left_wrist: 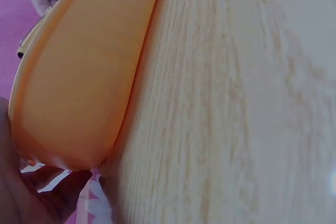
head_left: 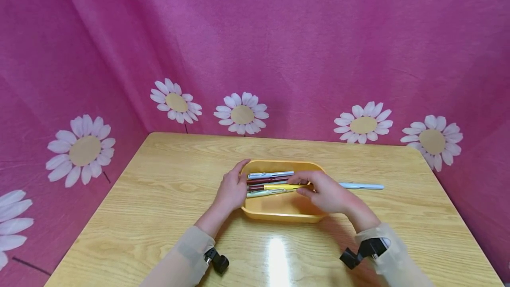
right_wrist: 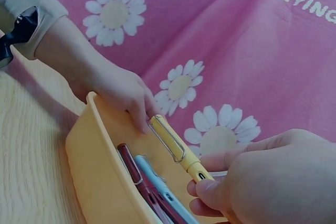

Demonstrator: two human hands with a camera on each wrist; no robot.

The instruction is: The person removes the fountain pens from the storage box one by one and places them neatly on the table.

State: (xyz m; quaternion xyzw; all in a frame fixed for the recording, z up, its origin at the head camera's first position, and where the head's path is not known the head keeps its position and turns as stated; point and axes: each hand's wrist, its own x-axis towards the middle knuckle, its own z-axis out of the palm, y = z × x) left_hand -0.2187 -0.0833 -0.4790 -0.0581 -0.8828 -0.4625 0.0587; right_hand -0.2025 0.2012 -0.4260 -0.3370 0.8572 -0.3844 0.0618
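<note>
The right hand (head_left: 326, 193) pinches a yellow pen (right_wrist: 192, 164) — the left hand (head_left: 232, 189) grips the orange bin's end (head_left: 244, 209).

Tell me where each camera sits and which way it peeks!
Head: on the person's head, looking forward and down at tray, pens and pink cloth; both sleeves, left grip and right grip show.
Left wrist: worn there, facing the tray's outside and table; left grip and part of right grip show.
Right wrist: worn there, looking into the tray; right grip pinching yellow pen, plus left grip and sleeve, show.
Head and right wrist share the yellow pen.
</note>
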